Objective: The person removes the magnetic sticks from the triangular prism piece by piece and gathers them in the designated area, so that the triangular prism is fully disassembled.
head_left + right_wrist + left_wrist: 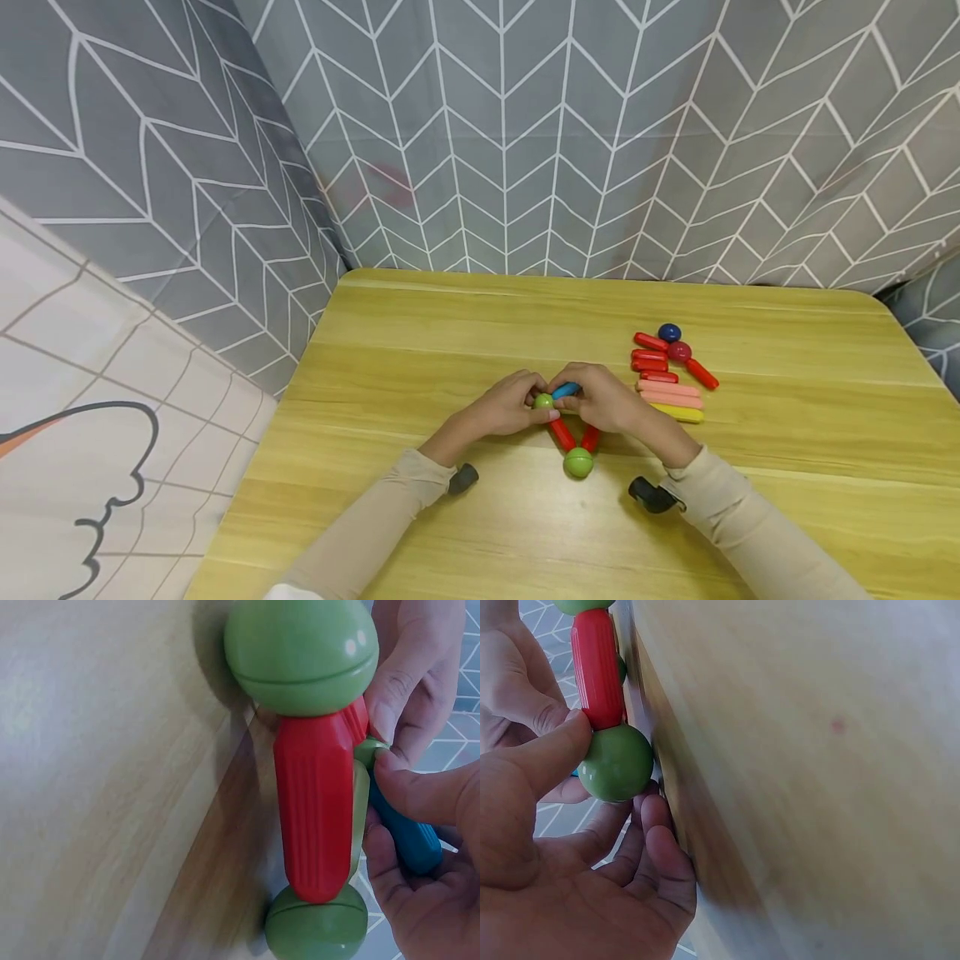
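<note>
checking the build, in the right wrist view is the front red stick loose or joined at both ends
Joined: the front red stick meets the upper green ball and lower green ball, no visible gap.

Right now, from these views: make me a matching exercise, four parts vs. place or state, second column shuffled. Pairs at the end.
Column 1
1. light blue ribbed rod
2. glossy dark blue ball
3. slim yellow rod
4. glossy green ball nearest the person

Column 2
A. lies alongside slim pink rods
B. joined to two ribbed red rods
C. held in the right hand
D. beside a glossy crimson ball

Pairs: 1-C, 2-D, 3-A, 4-B
</note>
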### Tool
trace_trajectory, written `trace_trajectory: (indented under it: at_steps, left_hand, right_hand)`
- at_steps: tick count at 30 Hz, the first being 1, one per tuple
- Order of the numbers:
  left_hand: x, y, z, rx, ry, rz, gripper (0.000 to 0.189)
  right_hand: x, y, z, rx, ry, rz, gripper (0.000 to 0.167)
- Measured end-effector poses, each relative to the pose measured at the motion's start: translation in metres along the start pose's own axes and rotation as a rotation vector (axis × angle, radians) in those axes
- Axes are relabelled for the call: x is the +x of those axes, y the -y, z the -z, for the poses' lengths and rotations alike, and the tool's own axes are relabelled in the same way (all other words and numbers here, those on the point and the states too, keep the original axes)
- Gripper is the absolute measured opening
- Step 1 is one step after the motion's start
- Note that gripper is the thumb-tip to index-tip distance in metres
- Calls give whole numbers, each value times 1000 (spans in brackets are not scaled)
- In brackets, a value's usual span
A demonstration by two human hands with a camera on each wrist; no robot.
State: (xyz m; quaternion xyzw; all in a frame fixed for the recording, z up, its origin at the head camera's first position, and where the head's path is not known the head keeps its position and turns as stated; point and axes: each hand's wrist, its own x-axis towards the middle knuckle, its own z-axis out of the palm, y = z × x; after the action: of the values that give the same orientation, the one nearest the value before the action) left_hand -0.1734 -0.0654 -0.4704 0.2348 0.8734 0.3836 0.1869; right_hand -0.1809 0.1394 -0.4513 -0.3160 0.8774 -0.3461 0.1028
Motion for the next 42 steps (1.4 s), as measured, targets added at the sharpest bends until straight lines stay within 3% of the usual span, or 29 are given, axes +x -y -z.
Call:
trace_trajectory:
  at_steps: [7,18,25,33,42]
  left_hand:
    - [-1,-1,1,-1,0,2,28]
    - [1,-6,4,13,7,-41,27]
    - [1,-6,4,33,8,-19,27]
    - [-5,-5,-3,34,7,13,30]
    - [-2,-3,-3,48,-26,-10,29]
  right_hand:
    - [0,4,0,-48,-14,43,15]
    - [-1,10,-2,-107,-46,8,15]
    - [-3,13,-1,-128,-52,-2,15]
    - [-15,7,6,-123,-235,-89,16]
    - [-40,-7,37,-68,-473,-225,27]
